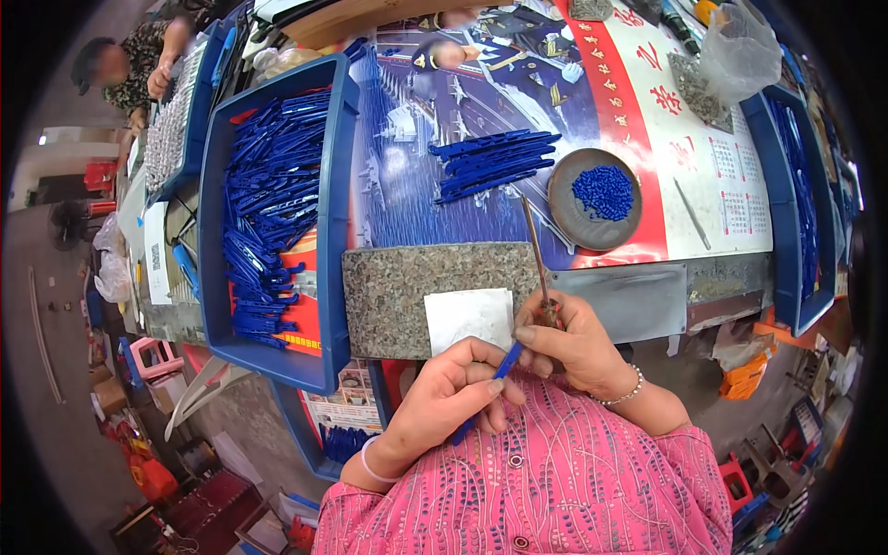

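Close to my body, my left hand grips a slim blue plastic strip that slants down toward my shirt. The thumb and finger of my right hand pinch at the strip's upper end. That same hand also holds a thin screwdriver, its long shaft pointing up and away and its reddish handle partly hidden by the fingers. Under and beyond the hands, a folded white cloth or paper lies against a speckled stone slab. What the fingertips cover on the strip is hidden.
A blue bin of blue strips stands at left. Beyond the slab lies a stack of blue strips. Right of it sits a round dish with small blue pieces. A metal tool and another blue bin are further right.
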